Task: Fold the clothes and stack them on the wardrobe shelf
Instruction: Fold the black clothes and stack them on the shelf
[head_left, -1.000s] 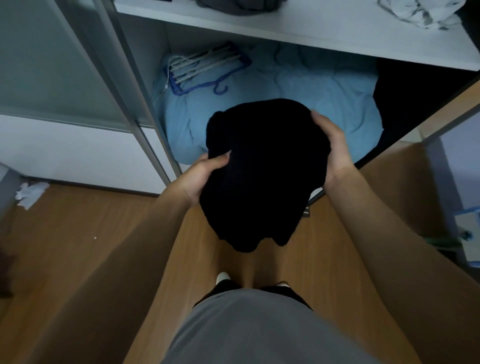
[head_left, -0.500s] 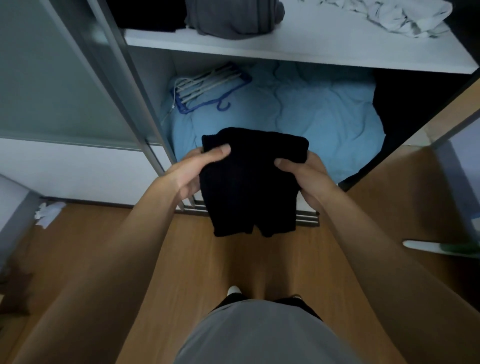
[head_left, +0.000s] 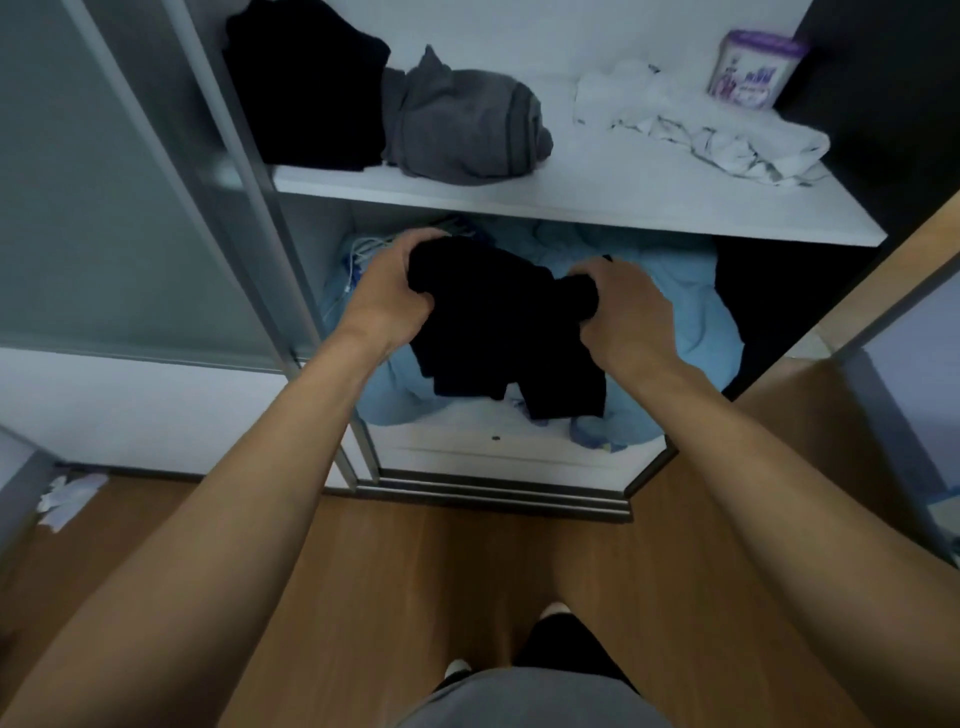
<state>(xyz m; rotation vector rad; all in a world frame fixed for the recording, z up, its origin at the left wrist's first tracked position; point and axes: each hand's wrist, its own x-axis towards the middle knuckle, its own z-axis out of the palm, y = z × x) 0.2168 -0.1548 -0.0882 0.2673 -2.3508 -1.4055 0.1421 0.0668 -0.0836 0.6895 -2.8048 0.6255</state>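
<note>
Since half a second ago the black garment (head_left: 498, 332) has risen nearer the wardrobe shelf (head_left: 571, 202). Curled fingers of the left hand (head_left: 387, 299) and right hand (head_left: 623, 317) clutch its upper corners, its lower part hanging before blue bedding (head_left: 691, 312). On the shelf above lie a black pile (head_left: 306, 88) and a grey garment (head_left: 462, 127).

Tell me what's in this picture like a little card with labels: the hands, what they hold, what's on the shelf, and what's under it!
left hand: grips the black garment at its upper left
right hand: grips its upper right
black garment: bunched, hanging down, held lower than the shelf
on shelf: black pile, grey garment, crumpled white garment, purple-and-white container
under shelf: blue bedding
</note>
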